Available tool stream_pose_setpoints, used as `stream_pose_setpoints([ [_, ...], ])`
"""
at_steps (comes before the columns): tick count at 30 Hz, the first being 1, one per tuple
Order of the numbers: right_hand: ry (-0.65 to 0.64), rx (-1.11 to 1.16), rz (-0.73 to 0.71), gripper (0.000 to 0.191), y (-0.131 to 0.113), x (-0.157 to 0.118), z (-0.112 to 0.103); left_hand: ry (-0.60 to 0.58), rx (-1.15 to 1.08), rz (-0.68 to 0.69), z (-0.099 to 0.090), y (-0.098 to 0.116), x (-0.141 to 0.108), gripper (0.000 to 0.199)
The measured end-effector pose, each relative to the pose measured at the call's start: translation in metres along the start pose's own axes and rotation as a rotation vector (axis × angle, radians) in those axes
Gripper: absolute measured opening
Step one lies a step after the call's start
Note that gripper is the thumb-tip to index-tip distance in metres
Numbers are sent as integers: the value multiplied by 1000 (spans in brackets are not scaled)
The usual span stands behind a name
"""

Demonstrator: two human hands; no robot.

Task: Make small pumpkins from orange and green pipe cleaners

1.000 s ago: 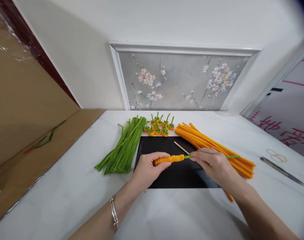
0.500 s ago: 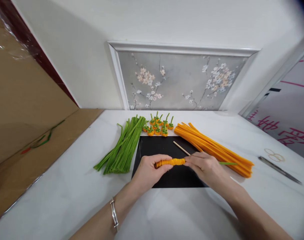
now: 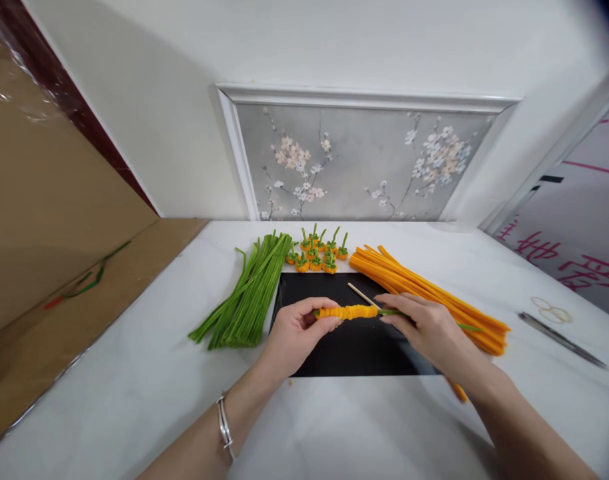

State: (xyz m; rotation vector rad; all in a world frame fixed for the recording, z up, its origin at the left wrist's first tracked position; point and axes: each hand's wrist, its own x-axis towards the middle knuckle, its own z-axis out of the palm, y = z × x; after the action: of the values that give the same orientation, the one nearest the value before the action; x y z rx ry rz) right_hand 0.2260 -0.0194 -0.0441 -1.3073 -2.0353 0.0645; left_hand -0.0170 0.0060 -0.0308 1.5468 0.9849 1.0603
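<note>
An orange pipe cleaner coil (image 3: 351, 312) is wound around a green pipe cleaner (image 3: 387, 312) above the black mat (image 3: 354, 350). My left hand (image 3: 291, 333) pinches the coil's left end between thumb and fingers. To the right, my right hand (image 3: 427, 327) is closed on the bare green pipe cleaner just past the coil; its tail comes out behind that hand. A thin wooden stick (image 3: 363, 294) lies on the mat beyond my right fingers. Under my right wrist shows a short orange pipe cleaner end (image 3: 457, 390).
Green pipe cleaners (image 3: 247, 293) lie bundled at left, orange pipe cleaners (image 3: 424, 293) at right. Several small orange-and-green pumpkin shapes (image 3: 315, 253) stand behind the mat. Pointed tweezers (image 3: 561, 339) and pale rings (image 3: 551, 310) lie far right. Cardboard (image 3: 99, 313) borders the left edge.
Both hands have risen slightly with the coil. My right hand has slid rightward off the coil's end, baring green pipe cleaner. An orange end now shows below my right wrist.
</note>
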Motion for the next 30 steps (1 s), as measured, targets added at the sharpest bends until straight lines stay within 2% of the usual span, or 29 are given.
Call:
stream_pose_setpoints([
  [10,-44,42,-15,22,2,-2,1,31,7,-33,-2,-1,1,17],
  [18,-62,43,-10,22,-1,-2,8,-40,80,-22,3,0,-3,16],
  [24,10,27,-9,22,4,-1,0,-54,-11,20,2,1,-2,42],
  [28,18,17,-35,22,5,0,-5,-33,139,96,-2,-3,1,15],
  [30,3,14,-32,22,4,0,-4,-36,185,124,-3,-4,1,12],
])
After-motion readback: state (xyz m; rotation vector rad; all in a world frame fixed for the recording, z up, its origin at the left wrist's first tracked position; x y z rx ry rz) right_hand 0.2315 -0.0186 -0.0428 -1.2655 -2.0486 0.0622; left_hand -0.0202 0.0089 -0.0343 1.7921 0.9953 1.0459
